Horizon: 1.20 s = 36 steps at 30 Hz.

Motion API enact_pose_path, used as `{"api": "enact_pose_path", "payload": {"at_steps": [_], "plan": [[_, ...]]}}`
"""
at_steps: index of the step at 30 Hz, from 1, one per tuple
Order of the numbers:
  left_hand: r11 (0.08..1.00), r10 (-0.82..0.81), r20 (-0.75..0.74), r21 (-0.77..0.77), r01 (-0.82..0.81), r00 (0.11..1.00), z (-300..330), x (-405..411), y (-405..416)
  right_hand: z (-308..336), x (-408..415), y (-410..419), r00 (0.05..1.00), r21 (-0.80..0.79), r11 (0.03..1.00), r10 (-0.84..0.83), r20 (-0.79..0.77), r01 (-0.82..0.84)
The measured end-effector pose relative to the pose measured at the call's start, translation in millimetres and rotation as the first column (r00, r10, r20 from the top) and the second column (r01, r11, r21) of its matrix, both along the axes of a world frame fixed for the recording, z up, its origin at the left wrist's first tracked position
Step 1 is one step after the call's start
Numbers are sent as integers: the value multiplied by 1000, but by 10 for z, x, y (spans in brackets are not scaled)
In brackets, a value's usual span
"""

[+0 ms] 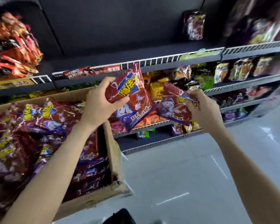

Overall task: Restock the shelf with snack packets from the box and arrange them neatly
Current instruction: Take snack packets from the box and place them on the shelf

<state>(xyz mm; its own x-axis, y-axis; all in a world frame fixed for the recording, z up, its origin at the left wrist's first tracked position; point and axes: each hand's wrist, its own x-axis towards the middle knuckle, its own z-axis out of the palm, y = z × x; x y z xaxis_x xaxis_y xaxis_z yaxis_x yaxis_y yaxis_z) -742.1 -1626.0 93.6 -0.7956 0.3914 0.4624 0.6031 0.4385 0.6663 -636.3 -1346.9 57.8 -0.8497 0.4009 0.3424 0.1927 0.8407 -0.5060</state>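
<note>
1. The shelf point(152, 62) ran across the back, its upper tier mostly bare.
2. The box point(113, 152) sat left of and below the shelf, heaped with snack packets point(39, 123).
3. In front of the shelf, the left hand point(98, 102) gripped one red packet point(129, 97).
4. To its right, the right hand point(204, 107) pinched a second packet point(173, 105).

Dark store shelves with white wire fronts, pale floor below

Top shelf point(136, 50) is mostly bare, just a heap of red packets point(13, 46) at the left and one dark packet point(194, 25) standing near the right. Lower shelves point(233, 81) are crammed with mixed snack bags. Cardboard box point(113, 152) sits at left.
</note>
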Motion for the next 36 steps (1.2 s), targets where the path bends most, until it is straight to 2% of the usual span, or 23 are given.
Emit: {"api": "enact_pose_path", "payload": {"at_steps": [5,10,16,21,27,30,33,36], "plan": [[984,-60,82,-165,73,995,-138,43,811,-92,173,834,995,59,998,-21,102,15],[933,-73,146,-338,119,987,-365,-179,1531,-234,49,1490,973,26,995,90,213,-98],[925,-71,74,-369,93,995,-548,-675,2294,-255,-410,2220,959,18,986,158,237,-167],[930,-85,21,-356,87,996,-433,-1136,2841,31,-848,2836,960,19,984,169,222,-178],[953,-79,58,-288,92,995,-98,-1556,3409,455,-1398,3431,987,36,988,146,69,-148],[961,-130,52,-239,139,990,38,-1724,3618,613,-1683,3655,987,45,990,137,-87,-133],[969,-167,50,-176,173,985,186,-1854,3811,721,-1969,3879,943,46,989,147,-300,-140],[983,-144,-13,-113,141,990,336,-1954,4019,796,-2290,4058,862,59,980,193,-468,-188]]}}
